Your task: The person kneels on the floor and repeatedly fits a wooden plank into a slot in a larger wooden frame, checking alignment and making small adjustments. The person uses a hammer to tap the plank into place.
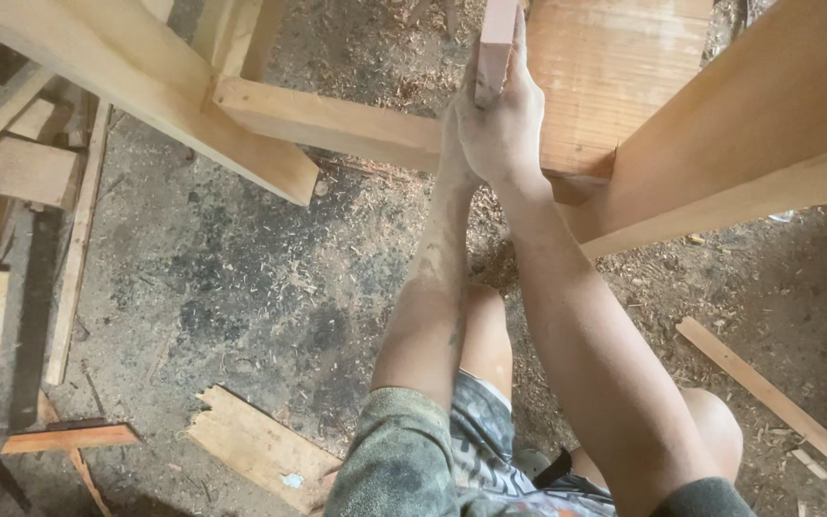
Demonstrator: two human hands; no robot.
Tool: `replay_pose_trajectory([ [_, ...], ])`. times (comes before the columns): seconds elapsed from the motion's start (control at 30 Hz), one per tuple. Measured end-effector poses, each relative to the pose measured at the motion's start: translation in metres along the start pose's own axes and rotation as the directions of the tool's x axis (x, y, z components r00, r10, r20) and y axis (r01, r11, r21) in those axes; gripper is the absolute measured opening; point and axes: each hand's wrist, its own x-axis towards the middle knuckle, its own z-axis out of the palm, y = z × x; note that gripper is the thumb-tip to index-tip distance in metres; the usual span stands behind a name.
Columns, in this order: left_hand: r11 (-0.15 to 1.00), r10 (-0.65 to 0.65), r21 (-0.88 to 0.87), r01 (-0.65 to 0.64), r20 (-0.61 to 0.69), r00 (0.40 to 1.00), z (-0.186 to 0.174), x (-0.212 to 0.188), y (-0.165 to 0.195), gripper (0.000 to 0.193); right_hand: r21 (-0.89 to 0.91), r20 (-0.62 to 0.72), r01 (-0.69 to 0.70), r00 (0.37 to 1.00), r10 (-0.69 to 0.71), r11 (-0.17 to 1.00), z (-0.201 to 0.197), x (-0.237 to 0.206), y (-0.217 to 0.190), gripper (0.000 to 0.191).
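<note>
Both hands, right hand and left hand, clench a stiff, light wooden slat at twelve o'clock, fingers wrapping its lower end.

Beams hem the hands in
Left beam, crossbar and right beam crowd close; sawdust floor below lies open

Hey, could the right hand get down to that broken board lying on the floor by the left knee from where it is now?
Probably not without letting go. The right hand is up at the wooden piece, clasped on it together with the left hand. The broken board lies unobstructed on the sawdust floor, but low and across the body.
</note>
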Motion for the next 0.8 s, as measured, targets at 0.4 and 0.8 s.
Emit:
replay_pose_trajectory([
  [0.4, 1.000, -0.019, -0.019, 0.019, 0.020, 1.000, -0.006, -0.003, 0.015, 0.085, 0.034, 0.010, -0.142, 0.990, 0.142, 0.989, 0.000, -0.003, -0.008, 0.075],
  [0.8, 0.997, 0.081, -0.020, -0.081, 0.007, 0.997, -0.007, -0.001, 0.023, 0.087, 0.037, 0.065, -0.176, 0.983, 0.174, 0.984, -0.001, -0.002, -0.011, 0.075],
])
